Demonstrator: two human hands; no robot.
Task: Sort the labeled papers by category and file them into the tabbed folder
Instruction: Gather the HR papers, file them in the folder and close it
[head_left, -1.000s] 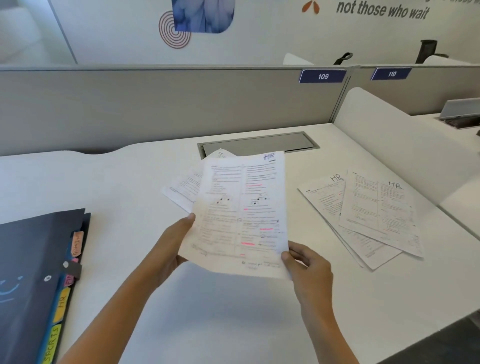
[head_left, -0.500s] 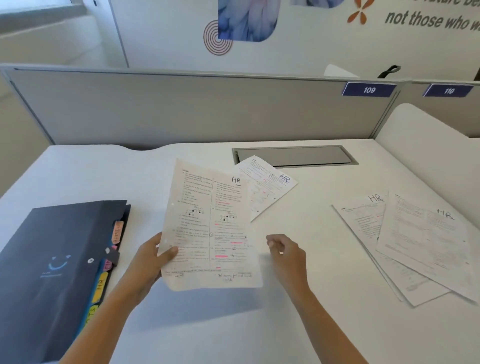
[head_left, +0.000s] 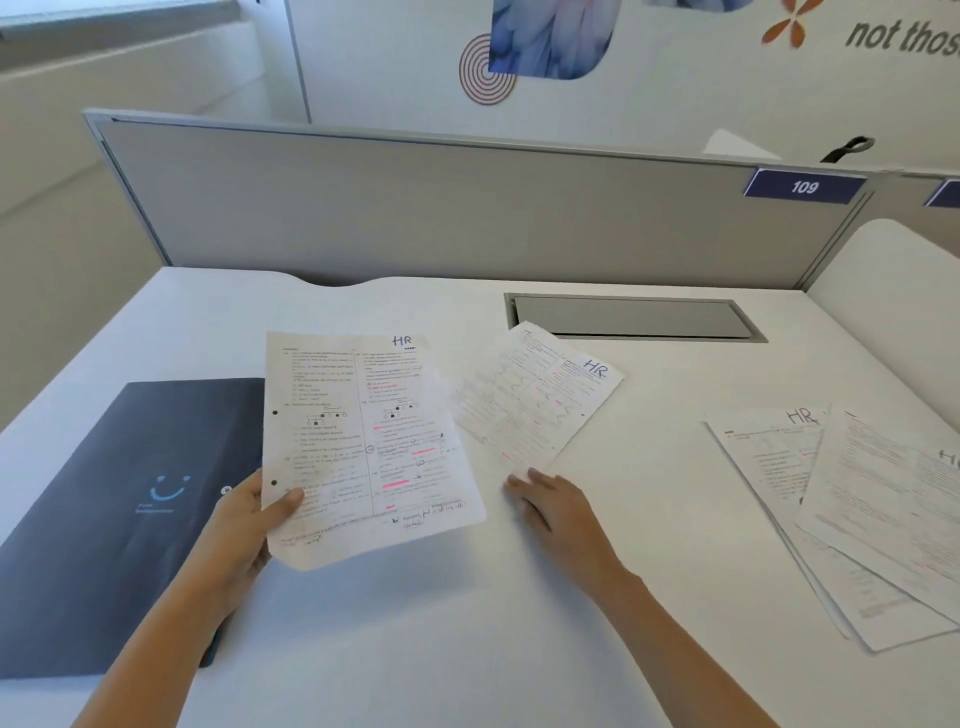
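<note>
Folder (head_left: 130, 509) at far left: dark navy cover, pale-blue smile mark, lying closed and flat on the white tabletop (head_left: 415, 639). Its tabs are not visible from here.

Next we note the left hand (head_left: 241, 525). Its grip pinches the lower left corner of a held sheet (head_left: 363, 447), thumb on the printed face, fingers behind. The held sheet is lifted off the tabletop and tilted toward the camera, and its left edge overlaps the folder's right side in view. Appearance: two printed columns, "HR" handwritten at top right, two punch holes down the left margin, small pedigree-type diagrams, pink highlighter strokes, handwriting along the bottom.

Right of it, a second sheet (head_left: 535, 400) lies flat and skewed, with "HR" in blue ink and pink marks. The right hand (head_left: 553, 512) is palm down with fingers straight, grip wide and holding nothing. Its fingertips are at that sheet's near corner; we cannot tell if they touch it. Behind is a grey recessed hatch (head_left: 628, 317).

Far right: a loose pile (head_left: 831, 519) of overlapping sheets, the top ones marked "HR".
</note>
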